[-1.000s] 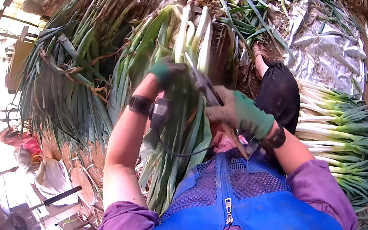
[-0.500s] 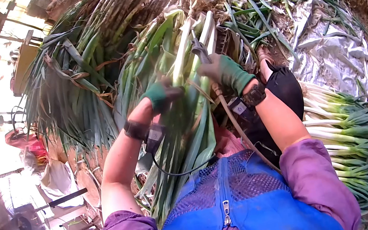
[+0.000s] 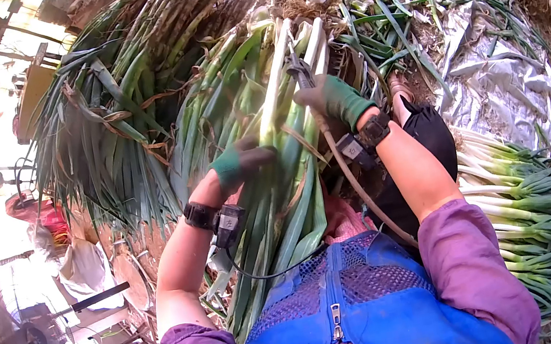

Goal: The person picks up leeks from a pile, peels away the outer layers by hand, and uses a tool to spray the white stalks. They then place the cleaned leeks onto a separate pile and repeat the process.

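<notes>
In the head view my left hand (image 3: 242, 159), in a green and dark glove, is closed around a long green onion (image 3: 277, 87). Its white stalk points up and away from me, and its green leaves (image 3: 266, 221) hang down toward my vest. My right hand (image 3: 335, 100), gloved the same way, is wrapped around an air blow gun (image 3: 301, 73) with a thin metal nozzle. A tan hose (image 3: 351, 181) runs from the gun down past my right forearm. Beside the nozzle lie more white onion stalks (image 3: 315, 43).
A heap of untrimmed green onions (image 3: 123, 103) with brown roots lies at the left. Cleaned onions (image 3: 519, 217) are stacked at the right, below a crumpled silvery sheet (image 3: 497, 89). Leaf scraps (image 3: 380, 13) litter the ground ahead. A fan (image 3: 35, 336) stands at far left.
My left hand has shifted slightly downward along the onion and looks less blurred. My right hand and the blow gun have hardly moved.
</notes>
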Available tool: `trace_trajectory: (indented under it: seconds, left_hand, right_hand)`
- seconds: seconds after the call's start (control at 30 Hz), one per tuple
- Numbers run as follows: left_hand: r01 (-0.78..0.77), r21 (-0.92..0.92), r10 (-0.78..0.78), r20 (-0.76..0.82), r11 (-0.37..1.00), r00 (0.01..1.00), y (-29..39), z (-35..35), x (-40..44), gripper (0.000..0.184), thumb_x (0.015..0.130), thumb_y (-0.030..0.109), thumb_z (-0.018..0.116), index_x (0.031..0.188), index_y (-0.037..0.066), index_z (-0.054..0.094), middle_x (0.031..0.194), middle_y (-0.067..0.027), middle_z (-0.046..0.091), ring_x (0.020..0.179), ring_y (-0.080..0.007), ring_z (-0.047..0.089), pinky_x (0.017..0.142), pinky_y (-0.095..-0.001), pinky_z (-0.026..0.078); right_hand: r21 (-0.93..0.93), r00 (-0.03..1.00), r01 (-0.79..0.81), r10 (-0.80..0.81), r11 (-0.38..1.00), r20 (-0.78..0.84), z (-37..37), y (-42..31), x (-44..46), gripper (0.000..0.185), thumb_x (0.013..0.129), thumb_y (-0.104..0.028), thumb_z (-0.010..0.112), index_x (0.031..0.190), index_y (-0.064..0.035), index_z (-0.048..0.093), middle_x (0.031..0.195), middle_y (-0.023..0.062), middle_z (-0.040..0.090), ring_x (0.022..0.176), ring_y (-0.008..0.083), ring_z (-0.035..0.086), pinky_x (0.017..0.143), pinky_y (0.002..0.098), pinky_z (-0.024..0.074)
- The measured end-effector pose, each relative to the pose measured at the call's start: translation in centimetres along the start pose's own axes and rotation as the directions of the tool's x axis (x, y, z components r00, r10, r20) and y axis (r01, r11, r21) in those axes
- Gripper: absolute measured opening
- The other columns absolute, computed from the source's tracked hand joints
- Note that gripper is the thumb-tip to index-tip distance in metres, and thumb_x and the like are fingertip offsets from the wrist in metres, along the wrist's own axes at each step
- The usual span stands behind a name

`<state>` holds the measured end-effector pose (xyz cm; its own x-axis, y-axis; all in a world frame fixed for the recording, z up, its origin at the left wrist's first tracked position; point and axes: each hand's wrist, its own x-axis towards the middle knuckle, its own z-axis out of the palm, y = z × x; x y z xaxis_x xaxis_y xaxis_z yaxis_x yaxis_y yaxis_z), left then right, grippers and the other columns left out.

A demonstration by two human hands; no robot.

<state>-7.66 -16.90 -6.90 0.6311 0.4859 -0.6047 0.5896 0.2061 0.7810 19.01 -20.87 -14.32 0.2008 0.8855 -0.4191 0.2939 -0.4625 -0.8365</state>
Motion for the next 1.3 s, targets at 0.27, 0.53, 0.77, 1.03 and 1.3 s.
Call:
trace_trajectory:
  seconds: [0.27,0.53,0.77,1.03,1.3]
  left_hand:
    - [-0.432,0.484,0.335,0.276,0.761,0.901,-1.8,-3.1,1.4,0.038,0.077,-0.005,0.059,0.112,0.006,0.065,0.103,-0.0138,0.067,0.095,-0.0345,0.064,0.085,-0.0379,0.052]
    - [-0.009,0.125,0.026,-0.130,0.992,0.991,1.9,-1.7,8.9,0.035,0.093,0.032,0.062,0.115,0.006,0.068,0.111,-0.0138,0.068,0.099,-0.0262,0.065,0.082,-0.0362,0.051]
    - [-0.301,0.037,0.303,-0.128,0.953,0.944,1.1,-4.9,7.7,0.038,0.092,0.044,0.065,0.105,0.008,0.069,0.079,-0.0012,0.062,0.060,-0.0116,0.054,0.053,-0.0268,0.043]
    - [-0.025,-0.595,0.118,0.118,0.803,0.986,0.4,-5.8,-1.0,0.052,0.096,0.050,0.060,0.120,0.004,0.060,0.066,0.0042,0.053,0.048,-0.0066,0.045,0.042,-0.0193,0.036]
    - [0.075,-0.794,0.051,0.132,0.604,0.990,-1.5,-2.3,-1.9,0.049,0.097,0.046,0.061,0.120,0.003,0.057,0.070,0.0010,0.059,0.050,-0.0100,0.054,0.043,-0.0209,0.043]
  right_hand:
    - [-0.045,0.996,0.084,-0.083,0.995,0.016,1.2,0.3,-3.5,0.055,0.075,-0.046,0.066,0.097,0.0038,0.068,0.081,0.0180,0.068,0.076,0.0258,0.066,0.072,0.0367,0.0521]
    - [0.232,0.985,0.056,-0.016,0.971,-0.170,1.2,3.5,-3.5,0.058,0.079,-0.047,0.071,0.108,0.0020,0.062,0.077,0.0095,0.066,0.063,0.0173,0.064,0.058,0.0310,0.0505]
    - [-0.148,0.810,0.003,-0.089,0.989,-0.579,-2.4,7.3,-3.8,0.086,0.080,-0.056,0.068,0.134,0.0074,0.048,0.128,0.0341,0.057,0.121,0.0419,0.058,0.102,0.0451,0.0442]
    - [0.099,0.783,0.341,-0.224,0.935,-0.581,1.5,6.9,-3.2,0.048,0.087,-0.035,0.072,0.111,0.0045,0.061,0.092,0.0074,0.065,0.082,0.0151,0.059,0.076,0.0298,0.0490]
    - [0.487,0.918,0.356,-0.201,0.797,-0.342,4.1,4.8,-5.5,0.029,0.092,-0.019,0.069,0.112,0.0015,0.065,0.096,0.0006,0.067,0.083,0.0086,0.060,0.075,0.0227,0.0484]
